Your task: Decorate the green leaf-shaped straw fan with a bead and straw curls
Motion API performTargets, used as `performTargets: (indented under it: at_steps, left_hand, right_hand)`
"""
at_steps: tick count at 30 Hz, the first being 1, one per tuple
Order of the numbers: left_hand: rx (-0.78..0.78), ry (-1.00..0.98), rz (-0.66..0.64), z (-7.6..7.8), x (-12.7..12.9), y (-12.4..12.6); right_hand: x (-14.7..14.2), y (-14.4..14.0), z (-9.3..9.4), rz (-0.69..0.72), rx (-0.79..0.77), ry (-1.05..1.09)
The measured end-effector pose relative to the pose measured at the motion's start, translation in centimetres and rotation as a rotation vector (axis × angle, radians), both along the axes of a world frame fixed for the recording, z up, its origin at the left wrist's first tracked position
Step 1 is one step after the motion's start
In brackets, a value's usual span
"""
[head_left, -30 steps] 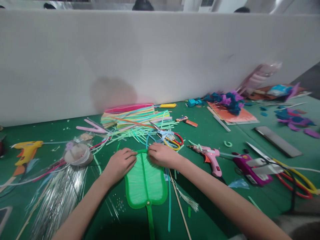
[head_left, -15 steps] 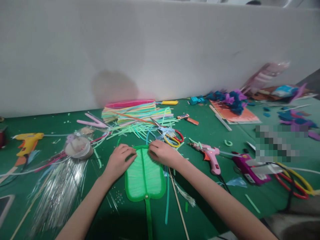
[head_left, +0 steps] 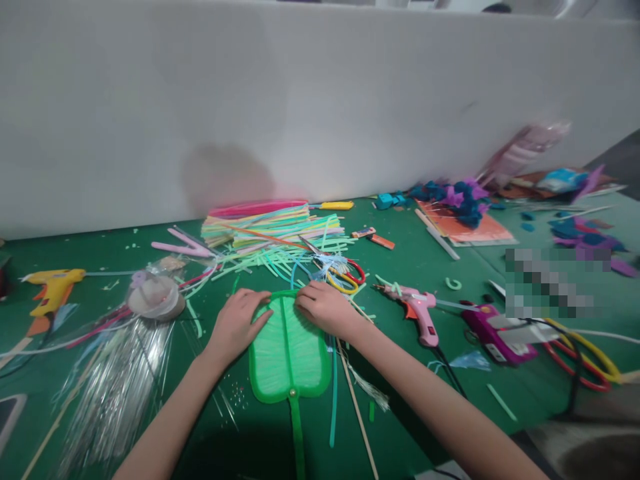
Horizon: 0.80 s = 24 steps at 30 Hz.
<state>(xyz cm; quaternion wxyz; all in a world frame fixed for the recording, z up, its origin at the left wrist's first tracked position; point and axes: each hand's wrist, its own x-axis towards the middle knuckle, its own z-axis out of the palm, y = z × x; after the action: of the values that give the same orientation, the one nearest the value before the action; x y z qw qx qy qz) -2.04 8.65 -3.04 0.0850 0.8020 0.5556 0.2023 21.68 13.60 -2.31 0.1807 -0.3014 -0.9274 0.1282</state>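
- The green leaf-shaped plastic fan (head_left: 289, 357) with its thin green handle lies flat on the green felt table (head_left: 425, 267), front and centre, handle pointing back toward the person.
- Far left there's a yellow hot glue gun (head_left: 53, 288) lying on its side, well away from the hands.
- Next over, a round roll of clear tape (head_left: 156, 300) sits on top of a messy spread of shiny silver tinsel strips (head_left: 113, 387).
- The left hand (head_left: 239, 323) rests palm down on the fan's top left edge, fingers stretched out flat and pressing on it, not wrapped around anything.
- Behind the hands is a big stack of pastel plastic straws (head_left: 270, 230), with loose cut bits scattered in front of it.
- The right hand (head_left: 325, 308) sits on the fan's top right corner, fingers curled down at the rim. Looks like a pinch on the edge, but I honestly can't tell whether it's really gripping.
- Just past that hand, scissors with red and yellow handles (head_left: 347, 277) lie among the straw scraps.
- A pink hot glue gun (head_left: 417, 310) lies to the right, near the forearm but not touching it.
- Further right, a purple tool (head_left: 493, 330), then a pile of blue and purple felt pieces (head_left: 457, 197) on an orange sheet by the white partition wall (head_left: 320, 100).
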Motion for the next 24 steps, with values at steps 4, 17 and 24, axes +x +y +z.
performTargets:
  at_steps: [4,17,24]
  left_hand:
    - [-0.018,0.026,0.064,1.1,0.5,-0.4]
    - [-0.488,0.27,0.283,4.3,8.1,-0.9]
    - [-0.52,0.181,0.289,4.5,7.0,-0.6]
  right_hand:
    - [0.0,-0.3,0.4,-0.058,-0.136,0.167]
    - [1.9,-1.8,1.1,-0.489,-0.626,0.821]
    - [3.2,-2.1,0.7,-0.715,-0.557,0.842]
